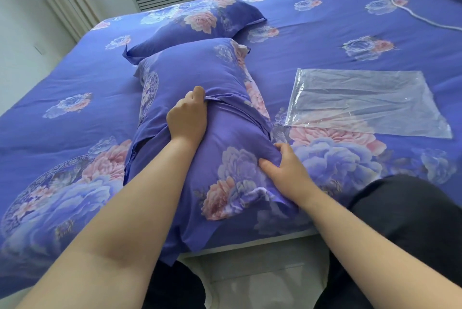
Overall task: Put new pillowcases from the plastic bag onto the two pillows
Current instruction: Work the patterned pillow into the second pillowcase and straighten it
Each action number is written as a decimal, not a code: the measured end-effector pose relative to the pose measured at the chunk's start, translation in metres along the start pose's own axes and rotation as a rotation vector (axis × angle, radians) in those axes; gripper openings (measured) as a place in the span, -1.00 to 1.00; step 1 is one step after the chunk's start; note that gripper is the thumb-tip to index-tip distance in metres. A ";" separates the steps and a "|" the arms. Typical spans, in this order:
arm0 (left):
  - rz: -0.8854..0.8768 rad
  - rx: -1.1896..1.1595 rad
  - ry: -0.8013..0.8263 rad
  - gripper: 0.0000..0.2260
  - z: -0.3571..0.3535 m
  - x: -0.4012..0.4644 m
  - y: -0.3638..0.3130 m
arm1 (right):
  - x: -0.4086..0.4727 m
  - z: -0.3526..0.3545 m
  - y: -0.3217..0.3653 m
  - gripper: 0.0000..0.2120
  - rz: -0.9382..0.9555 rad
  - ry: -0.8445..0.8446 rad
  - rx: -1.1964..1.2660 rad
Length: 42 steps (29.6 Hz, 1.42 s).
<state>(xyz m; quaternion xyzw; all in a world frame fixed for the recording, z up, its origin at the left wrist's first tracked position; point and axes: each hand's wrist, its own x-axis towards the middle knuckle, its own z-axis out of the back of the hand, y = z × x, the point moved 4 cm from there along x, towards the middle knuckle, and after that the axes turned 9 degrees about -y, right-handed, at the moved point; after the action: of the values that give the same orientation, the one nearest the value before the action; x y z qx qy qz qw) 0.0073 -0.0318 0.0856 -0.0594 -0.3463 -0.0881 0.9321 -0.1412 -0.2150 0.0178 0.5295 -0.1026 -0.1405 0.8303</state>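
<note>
Purple flowered cloth covers everything I see; the near pillow [200, 98] lies lengthwise on the bed [62, 78] at its front edge, its pillowcase [232, 158] bunched around the lower half; my left hand [187, 116] grips a fold of that cloth at the pillow's middle, fingers curled over it; my right hand [282, 166] pinches the case at the pillow's right side, thumb on top; the second pillow [200, 23] lies just behind, already covered; the plastic bag [362, 103] lies flat on the bed to the right, apart from both pillows.
</note>
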 end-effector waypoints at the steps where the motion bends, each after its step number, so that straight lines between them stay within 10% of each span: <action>1: 0.038 -0.037 -0.009 -0.83 0.002 0.001 0.005 | 0.006 0.006 0.006 -0.76 0.064 -0.004 0.033; 10: -0.011 -0.211 -0.257 -0.83 0.064 -0.048 0.026 | 0.045 0.017 -0.005 -0.62 0.101 -0.216 -0.632; 15: 0.242 -0.295 -0.406 -0.89 0.083 -0.107 0.067 | 0.005 -0.006 0.065 -0.66 0.605 -0.475 -0.434; 19: 0.452 -0.437 -0.331 -0.84 0.084 -0.151 0.089 | -0.044 -0.055 0.114 -0.73 0.969 -0.180 -0.239; 22: 0.654 -0.575 -0.310 -0.78 0.081 -0.183 0.096 | -0.067 -0.102 0.111 -0.48 1.079 0.096 -0.551; 26: 0.678 -0.668 -0.187 -0.75 0.079 -0.209 0.091 | -0.070 -0.120 0.100 -0.63 1.178 0.063 -0.695; 32: 0.327 -0.671 -0.168 -0.63 0.087 -0.199 0.100 | -0.063 -0.112 0.105 -0.86 1.212 -0.168 -0.504; 42: 0.502 -0.727 -0.099 -0.93 0.078 -0.148 0.113 | -0.049 -0.110 0.143 -0.71 0.993 -0.269 -0.617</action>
<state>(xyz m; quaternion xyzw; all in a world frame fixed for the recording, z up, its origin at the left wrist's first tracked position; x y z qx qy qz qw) -0.1292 0.1102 0.0418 -0.4698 -0.3118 0.0279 0.8254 -0.1345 -0.0474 0.1008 0.1302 -0.3963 0.1753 0.8918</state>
